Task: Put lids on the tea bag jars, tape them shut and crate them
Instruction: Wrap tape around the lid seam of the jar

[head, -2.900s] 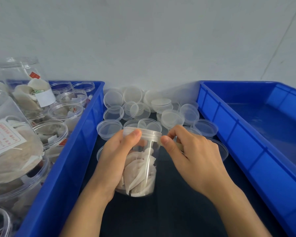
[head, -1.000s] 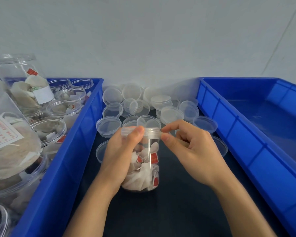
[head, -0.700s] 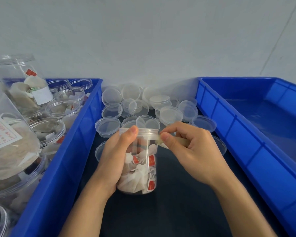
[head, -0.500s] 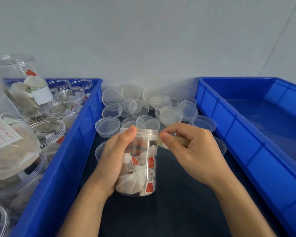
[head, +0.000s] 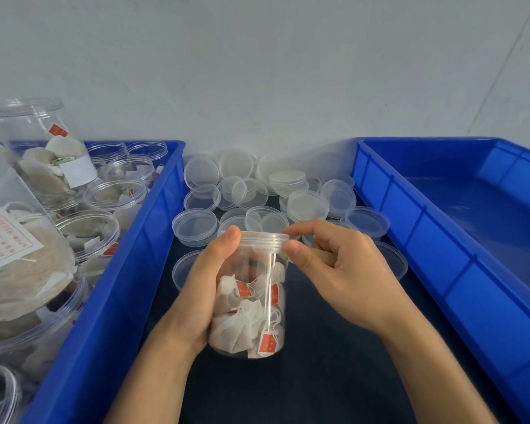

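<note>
Clear plastic jar (head: 251, 304), lidded and filled with white tea bags (head: 242, 325) bearing red tags, stands upright on the dark tabletop (head: 318, 377) at centre of the head view, between two blue crates. The left hand (head: 202, 289) wraps the jar's left wall, its fingers curled around the body and the thumb pressed against the rim of the lid (head: 262, 240). The right hand (head: 343, 270) meets the jar at its upper right: thumb and forefinger are pinched together on a strip of tape (head: 322, 257) at the edge of the lid, and the remaining fingers are curled in toward the palm. Whether the tape already adheres to the jar cannot be told.

Behind the jar, a heap of loose transparent lids (head: 266, 191) lies against the pale wall (head: 257, 71), several overlapping. The left crate (head: 120, 286) holds open jars (head: 89, 228) of tea bags, without lids; a few larger jars with white labels lie tilted at its near left. The right crate (head: 410, 234) shows only its blue floor and ribbed wall.
</note>
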`<action>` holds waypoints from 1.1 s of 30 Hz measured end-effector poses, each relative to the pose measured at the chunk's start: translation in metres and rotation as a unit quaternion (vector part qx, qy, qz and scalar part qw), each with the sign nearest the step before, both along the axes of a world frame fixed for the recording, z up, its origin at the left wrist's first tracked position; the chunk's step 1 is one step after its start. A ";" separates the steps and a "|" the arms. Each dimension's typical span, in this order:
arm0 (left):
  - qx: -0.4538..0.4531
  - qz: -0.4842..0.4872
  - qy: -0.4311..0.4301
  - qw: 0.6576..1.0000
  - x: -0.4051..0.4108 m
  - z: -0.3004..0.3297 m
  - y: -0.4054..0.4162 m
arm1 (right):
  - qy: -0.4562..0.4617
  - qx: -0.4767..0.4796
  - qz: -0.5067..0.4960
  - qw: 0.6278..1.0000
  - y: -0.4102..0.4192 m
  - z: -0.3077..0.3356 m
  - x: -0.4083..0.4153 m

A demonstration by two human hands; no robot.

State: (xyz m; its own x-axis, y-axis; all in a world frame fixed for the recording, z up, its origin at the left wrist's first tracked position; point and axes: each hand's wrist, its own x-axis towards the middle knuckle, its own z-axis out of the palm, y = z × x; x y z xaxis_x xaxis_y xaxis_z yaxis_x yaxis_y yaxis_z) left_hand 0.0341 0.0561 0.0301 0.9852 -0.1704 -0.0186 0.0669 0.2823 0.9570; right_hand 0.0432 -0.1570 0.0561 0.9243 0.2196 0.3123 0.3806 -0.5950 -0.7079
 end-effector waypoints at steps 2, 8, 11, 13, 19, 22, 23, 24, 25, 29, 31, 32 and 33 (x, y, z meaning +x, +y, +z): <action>-0.008 -0.014 -0.002 1.000 0.001 -0.002 -0.001 | 0.017 -0.012 0.020 1.000 0.000 0.001 0.000; 0.083 0.025 -0.030 0.996 0.004 -0.001 -0.002 | 0.015 -0.037 -0.010 0.999 -0.003 0.002 -0.004; 0.125 0.061 -0.050 0.989 0.007 -0.001 -0.005 | -0.001 -0.073 -0.056 0.996 0.002 0.002 -0.007; 0.122 0.085 -0.062 0.987 0.008 -0.001 -0.008 | -0.025 -0.087 -0.082 0.993 0.008 0.002 -0.010; 0.169 0.087 -0.102 0.976 0.002 0.000 -0.011 | -0.049 -0.097 -0.092 0.990 0.015 0.002 -0.010; 0.133 0.092 -0.091 0.983 0.003 0.001 -0.010 | -0.033 -0.104 -0.067 0.992 0.011 0.002 -0.010; 0.117 0.089 -0.081 0.986 0.003 0.000 -0.009 | -0.030 -0.102 -0.060 0.993 0.009 0.001 -0.009; 0.096 0.087 -0.070 0.989 0.003 0.000 -0.007 | -0.026 -0.093 -0.053 0.994 0.007 0.001 -0.009; 0.073 0.084 -0.059 0.992 0.002 0.001 -0.006 | -0.023 -0.081 -0.047 0.995 0.006 0.000 -0.008; 0.017 0.075 -0.016 0.997 -0.001 0.000 -0.001 | -0.030 -0.053 -0.035 0.998 0.003 0.001 -0.006; -0.005 0.070 0.006 0.998 -0.001 -0.002 0.000 | -0.026 -0.042 -0.030 0.998 0.002 0.001 -0.006; -0.018 0.063 0.016 0.998 -0.002 -0.002 0.001 | -0.025 -0.035 -0.028 0.999 0.001 0.001 -0.006; -0.030 0.056 0.023 0.998 -0.002 -0.003 0.001 | -0.025 -0.030 -0.026 0.999 0.000 0.001 -0.006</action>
